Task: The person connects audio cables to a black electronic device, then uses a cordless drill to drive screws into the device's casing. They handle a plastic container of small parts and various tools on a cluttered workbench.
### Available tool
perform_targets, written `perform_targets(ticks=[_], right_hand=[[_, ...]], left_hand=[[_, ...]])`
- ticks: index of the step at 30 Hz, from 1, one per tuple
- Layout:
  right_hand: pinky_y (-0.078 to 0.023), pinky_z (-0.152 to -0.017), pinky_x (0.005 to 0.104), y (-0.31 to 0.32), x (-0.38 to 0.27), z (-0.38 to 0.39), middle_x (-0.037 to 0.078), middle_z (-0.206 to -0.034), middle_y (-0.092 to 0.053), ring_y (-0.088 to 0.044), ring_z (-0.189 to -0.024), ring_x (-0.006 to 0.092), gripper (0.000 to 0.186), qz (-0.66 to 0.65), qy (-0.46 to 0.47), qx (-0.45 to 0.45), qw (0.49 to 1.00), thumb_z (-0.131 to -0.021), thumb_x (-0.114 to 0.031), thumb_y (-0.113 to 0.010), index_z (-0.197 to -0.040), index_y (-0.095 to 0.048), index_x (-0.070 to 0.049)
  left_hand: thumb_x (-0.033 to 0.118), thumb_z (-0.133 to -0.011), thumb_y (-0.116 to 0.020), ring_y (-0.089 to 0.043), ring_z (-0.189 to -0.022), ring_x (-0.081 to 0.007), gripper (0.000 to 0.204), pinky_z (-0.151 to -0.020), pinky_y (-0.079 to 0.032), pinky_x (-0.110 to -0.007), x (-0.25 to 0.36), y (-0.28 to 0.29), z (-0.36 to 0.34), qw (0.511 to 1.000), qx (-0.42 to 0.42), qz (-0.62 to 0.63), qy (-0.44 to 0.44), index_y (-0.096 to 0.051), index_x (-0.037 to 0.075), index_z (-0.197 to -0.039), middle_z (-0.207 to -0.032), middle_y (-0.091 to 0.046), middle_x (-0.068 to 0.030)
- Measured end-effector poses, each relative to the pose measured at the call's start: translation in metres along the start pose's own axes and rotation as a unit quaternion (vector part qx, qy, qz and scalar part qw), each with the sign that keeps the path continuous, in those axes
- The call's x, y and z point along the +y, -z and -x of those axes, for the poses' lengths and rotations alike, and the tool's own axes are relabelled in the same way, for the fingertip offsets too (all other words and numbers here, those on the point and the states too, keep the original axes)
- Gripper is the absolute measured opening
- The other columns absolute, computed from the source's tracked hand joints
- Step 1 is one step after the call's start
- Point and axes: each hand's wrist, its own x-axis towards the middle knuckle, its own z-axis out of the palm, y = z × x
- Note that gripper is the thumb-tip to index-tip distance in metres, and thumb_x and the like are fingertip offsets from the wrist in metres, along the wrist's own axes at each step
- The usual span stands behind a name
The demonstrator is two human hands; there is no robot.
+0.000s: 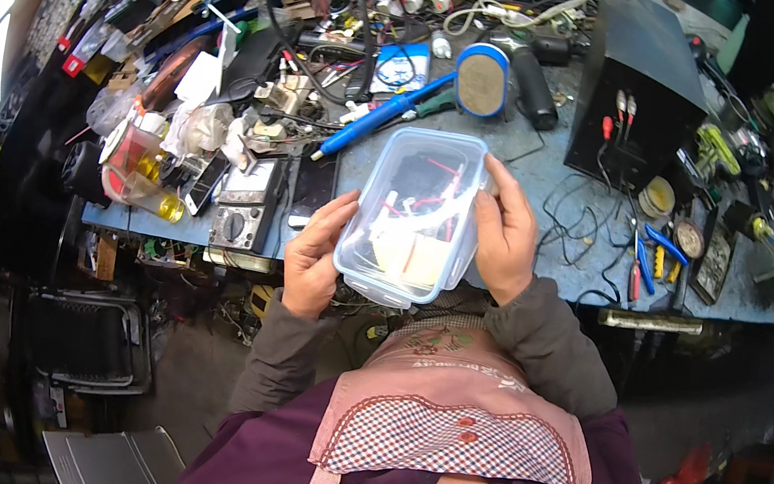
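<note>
A clear plastic food container with a pale blue rim is held above the front edge of the blue workbench, tilted toward me. Red wires and something pale yellow show inside it, partly hidden by glare. My left hand grips its left side with curled fingers. My right hand holds the right side, thumb along the edge. Behind the container lie a long blue tool and an oval blue-rimmed object. A multimeter and a black phone-like slab lie left of it.
The cluttered blue bench holds a large black box, cables and several pliers at the right. A red-lidded jar and small parts crowd the left. A folding chair stands below at the left.
</note>
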Motion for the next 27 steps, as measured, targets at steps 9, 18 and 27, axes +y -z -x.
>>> perform_targets(ticks=[9, 18, 27], right_hand=[[-0.053, -0.093, 0.0318, 0.003, 0.025, -0.009, 0.009, -0.126, -0.055, -0.060, -0.107, 0.0168, 0.046, -0.001, -0.077, -0.015, 0.997, -0.106, -0.009, -0.068, -0.151, -0.062, 0.002], [-0.034, -0.129, 0.0472, 0.000, 0.019, -0.003, 0.034, -0.170, -0.038, -0.041, -0.158, 0.0469, 0.072, 0.107, 0.010, -0.071, 0.992, -0.099, -0.019, -0.072, -0.161, -0.046, 0.006], [-0.033, -0.130, 0.0470, 0.008, 0.021, -0.002, 0.033, -0.170, -0.036, -0.039, -0.159, 0.0463, 0.084, 0.114, 0.039, -0.120, 0.985, -0.097, -0.021, -0.073, -0.166, -0.036, 0.008]], left_hand=[[-0.020, -0.082, -0.038, -0.058, -0.148, -0.0327, 0.069, -0.126, -0.045, -0.043, -0.001, -0.002, -0.009, 0.998, -0.009, 0.013, 0.057, -0.068, -0.010, -0.143, -0.159, -0.056, -0.0237], [0.019, -0.106, -0.073, -0.064, -0.135, -0.0302, 0.055, -0.112, -0.052, -0.038, 0.016, -0.011, -0.056, 0.980, -0.013, -0.164, 0.114, -0.056, -0.007, -0.151, -0.145, -0.064, -0.0204], [0.033, -0.106, -0.074, -0.040, -0.156, -0.0544, 0.079, -0.128, -0.037, -0.050, 0.017, -0.039, -0.068, 0.920, -0.124, -0.371, 0.041, -0.039, -0.012, -0.161, -0.168, -0.032, -0.0422]])
